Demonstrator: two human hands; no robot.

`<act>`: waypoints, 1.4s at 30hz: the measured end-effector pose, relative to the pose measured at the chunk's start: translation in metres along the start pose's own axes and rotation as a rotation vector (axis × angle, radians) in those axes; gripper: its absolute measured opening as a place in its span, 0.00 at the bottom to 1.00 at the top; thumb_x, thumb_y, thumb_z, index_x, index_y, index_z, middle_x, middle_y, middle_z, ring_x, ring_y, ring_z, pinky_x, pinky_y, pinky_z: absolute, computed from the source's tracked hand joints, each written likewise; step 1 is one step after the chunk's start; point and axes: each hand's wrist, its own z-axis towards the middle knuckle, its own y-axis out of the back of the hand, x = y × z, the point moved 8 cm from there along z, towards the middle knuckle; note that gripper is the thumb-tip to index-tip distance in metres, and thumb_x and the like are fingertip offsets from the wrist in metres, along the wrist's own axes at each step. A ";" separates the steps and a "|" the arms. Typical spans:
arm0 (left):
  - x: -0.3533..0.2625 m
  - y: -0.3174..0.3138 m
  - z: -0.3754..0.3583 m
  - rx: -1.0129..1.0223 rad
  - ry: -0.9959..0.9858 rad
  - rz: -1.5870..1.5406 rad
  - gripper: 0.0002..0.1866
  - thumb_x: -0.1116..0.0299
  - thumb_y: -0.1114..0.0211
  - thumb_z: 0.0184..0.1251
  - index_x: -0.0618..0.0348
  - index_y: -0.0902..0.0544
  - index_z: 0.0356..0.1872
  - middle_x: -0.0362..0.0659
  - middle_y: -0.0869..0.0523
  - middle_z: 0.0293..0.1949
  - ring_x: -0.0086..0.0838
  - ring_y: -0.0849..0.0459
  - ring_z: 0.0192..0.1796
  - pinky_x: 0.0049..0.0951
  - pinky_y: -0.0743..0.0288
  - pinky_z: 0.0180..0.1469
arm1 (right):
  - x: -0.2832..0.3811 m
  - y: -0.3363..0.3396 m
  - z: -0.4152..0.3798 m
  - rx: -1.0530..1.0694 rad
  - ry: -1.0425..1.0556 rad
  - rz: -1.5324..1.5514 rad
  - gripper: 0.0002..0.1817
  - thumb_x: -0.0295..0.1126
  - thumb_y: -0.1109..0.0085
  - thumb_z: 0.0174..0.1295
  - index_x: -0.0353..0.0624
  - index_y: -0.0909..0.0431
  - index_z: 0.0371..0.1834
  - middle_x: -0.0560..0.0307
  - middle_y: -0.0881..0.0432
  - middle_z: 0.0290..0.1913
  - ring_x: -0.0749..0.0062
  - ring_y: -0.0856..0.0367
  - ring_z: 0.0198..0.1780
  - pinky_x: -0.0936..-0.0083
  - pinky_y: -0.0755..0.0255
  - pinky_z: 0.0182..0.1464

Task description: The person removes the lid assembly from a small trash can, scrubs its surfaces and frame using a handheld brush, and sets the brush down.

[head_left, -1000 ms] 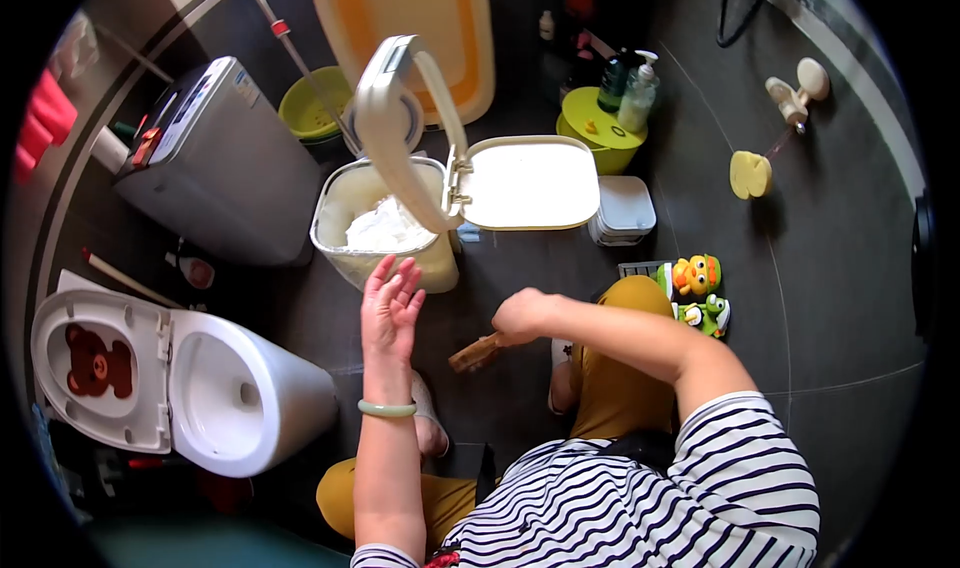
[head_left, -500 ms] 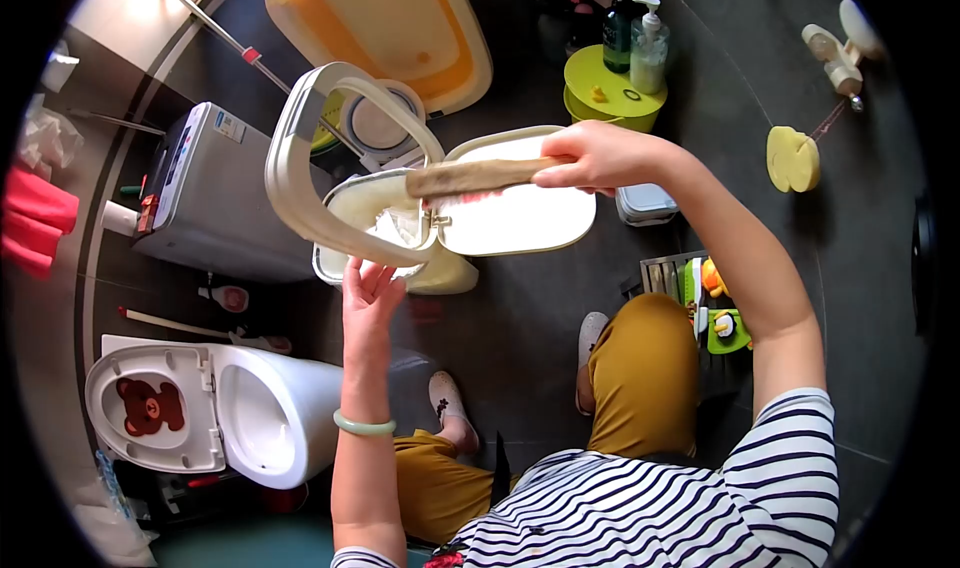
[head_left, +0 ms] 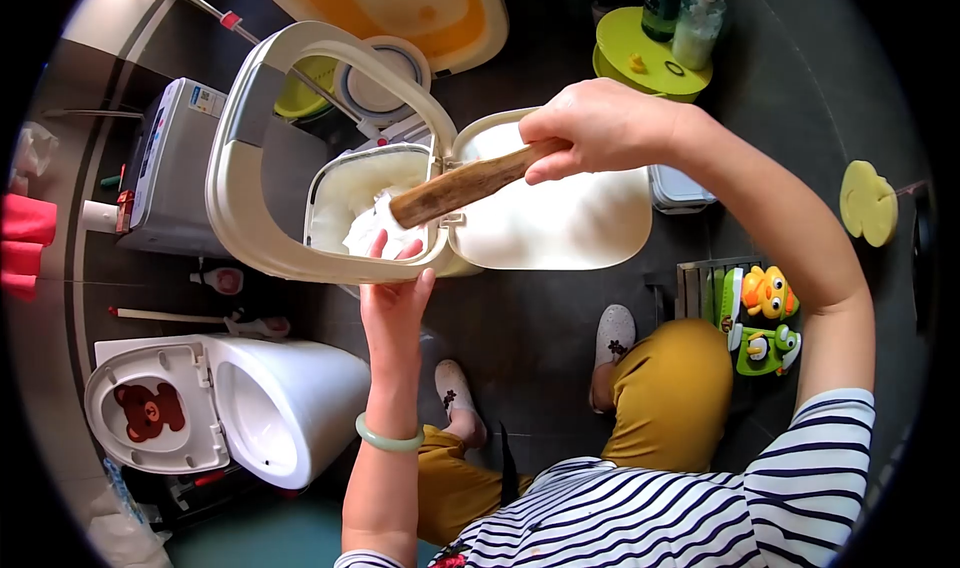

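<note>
Head view, bathroom floor seen from above. At upper centre of the frame a cream waste bin (head_left: 345,193) is shown with its ring frame (head_left: 240,138) swung up toward the upper left and its flat lid (head_left: 570,218) hinged open toward the right. A white liner bag (head_left: 375,230) is seen bunched inside the bin opening.

The right hand (head_left: 600,128), upper right of centre, is closed in a fist-like grip around one end of a wooden stick (head_left: 465,183); the stick is angled down and to the left, its free end lying over the bag, just above the bin's near rim. Whether the tip touches the bag cannot be told. The left hand (head_left: 395,293), at centre, is raised with fingers extended and held close together, the fingertips hooked over the near rim of the ring frame beside the bag; nothing is pinched. A green bangle (head_left: 388,438) is worn on that wrist.

A toilet (head_left: 230,413) with raised seat is placed at lower left, a grey appliance (head_left: 170,173) at upper left, toy figures (head_left: 765,313) at right.

Risks, as judged: the thin bag could be torn if the stick is pushed hard; the raised frame could drop onto the left fingers if it is released; the light bin could be tipped by sideways pressure.
</note>
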 end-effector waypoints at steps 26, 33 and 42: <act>-0.006 -0.004 -0.001 -0.100 0.055 -0.067 0.38 0.83 0.42 0.60 0.62 0.51 0.70 0.55 0.28 0.59 0.29 0.24 0.55 0.26 0.23 0.51 | 0.026 0.026 0.028 -0.087 0.208 -0.241 0.13 0.44 0.36 0.54 0.46 0.22 0.28 0.56 0.20 0.24 0.59 0.20 0.30 0.66 0.29 0.32; -0.002 -0.006 0.003 -0.068 -0.036 -0.005 0.36 0.81 0.39 0.59 0.62 0.45 0.68 0.51 0.21 0.53 0.23 0.22 0.47 0.21 0.24 0.45 | -0.003 0.020 0.015 -0.057 -0.100 -0.167 0.17 0.47 0.40 0.60 0.43 0.23 0.34 0.54 0.21 0.25 0.63 0.21 0.27 0.68 0.28 0.29; 0.011 -0.007 0.013 -0.024 -0.095 -0.014 0.32 0.82 0.37 0.57 0.64 0.37 0.63 0.48 0.20 0.50 0.25 0.22 0.50 0.23 0.27 0.50 | 0.043 -0.072 -0.078 -0.274 -0.441 1.309 0.36 0.38 0.41 0.61 0.52 0.47 0.71 0.64 0.28 0.27 0.85 0.33 0.16 0.88 0.38 0.16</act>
